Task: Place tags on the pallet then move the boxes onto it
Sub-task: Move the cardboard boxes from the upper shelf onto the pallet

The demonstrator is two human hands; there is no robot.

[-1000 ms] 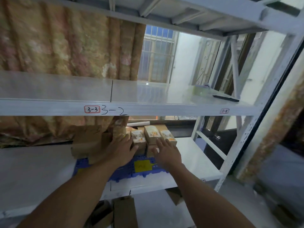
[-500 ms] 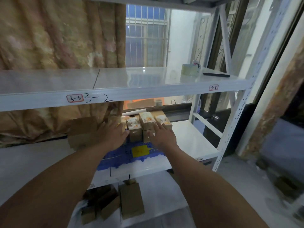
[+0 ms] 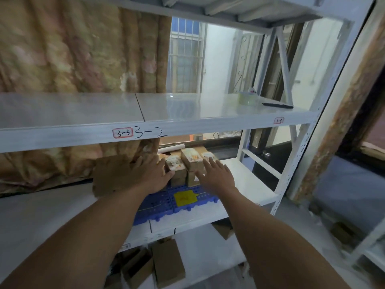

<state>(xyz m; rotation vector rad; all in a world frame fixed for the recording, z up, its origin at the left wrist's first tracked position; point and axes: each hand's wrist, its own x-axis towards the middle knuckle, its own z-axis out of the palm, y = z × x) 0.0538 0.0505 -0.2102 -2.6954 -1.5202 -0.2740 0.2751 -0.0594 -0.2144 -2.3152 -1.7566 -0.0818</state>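
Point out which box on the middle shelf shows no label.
The big plain brown box, left of the left hand; the small boxes beside it carry pale labels.

Both arms go in under the upper shelf (image 3: 187, 130); its front edge caps the headroom above my forearms. Small boxes (image 3: 188, 163), stacked at the back of the blue pallet (image 3: 158, 205), block the middle. My left hand (image 3: 153, 177) sits between them and a large brown carton (image 3: 112, 174), with little room on either side. My right hand (image 3: 217, 178) has bare white shelf (image 3: 248, 180) to its right, open as far as the upright post (image 3: 290, 176). The pallet's front strip with the yellow tag (image 3: 185, 198) lies uncovered. A curtain (image 3: 52, 167) closes off the back left.
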